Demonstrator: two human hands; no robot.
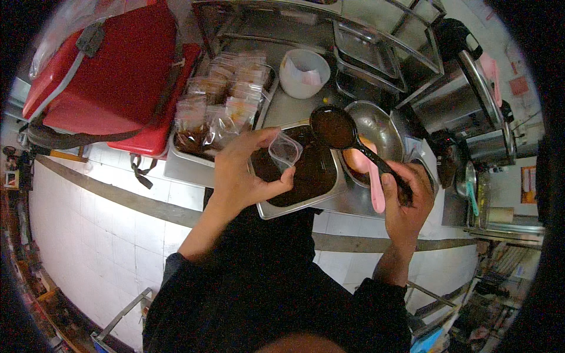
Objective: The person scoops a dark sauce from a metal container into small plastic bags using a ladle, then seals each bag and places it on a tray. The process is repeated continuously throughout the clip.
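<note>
My left hand (240,170) holds a small clear plastic cup (285,150) between thumb and fingers, over a rectangular metal tray (265,212). Dark brown sauce (309,183) fills much of that tray. By its handle, my right hand (408,205) grips a black ladle (333,125). The ladle's bowl carries dark liquid and is above the tray's far right corner, apart from the cup. Behind the ladle's handle, a pink-handled utensil (376,189) rests in a round metal bowl (377,128); its contents are partly hidden.
Several filled zip bags (240,90) lie in another metal tray (187,152) at left. A white plastic tub (304,90) stands behind the sauce. Stacked metal pans (368,48) sit at the back right. A large red insulated box (110,75) is at far left.
</note>
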